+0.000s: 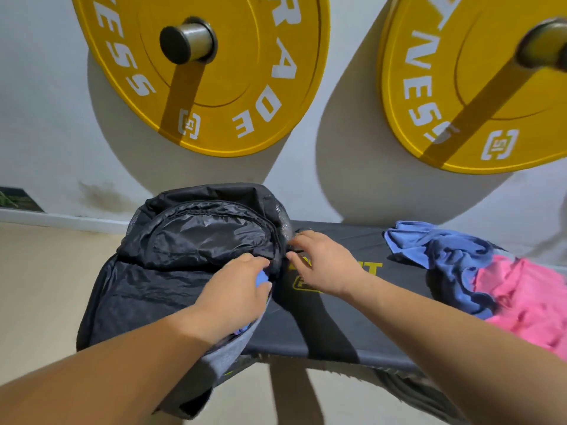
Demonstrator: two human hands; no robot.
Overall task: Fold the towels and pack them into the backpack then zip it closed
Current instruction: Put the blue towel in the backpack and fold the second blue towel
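Backpack (pixel 171 271) lies open on the bench (pixel 337 317). Left hand (pixel 236 289) grips a blue towel (pixel 261 279) in the backpack's mouth. Right hand (pixel 325 262) pinches the backpack's rim. Towel heap (pixel 491 271) sits well right of the backpack.

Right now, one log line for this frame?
phase: packing | left hand: grips blue towel in backpack mouth | right hand: pinches backpack rim | bench: crumpled blue towel, pink towel | zip: open
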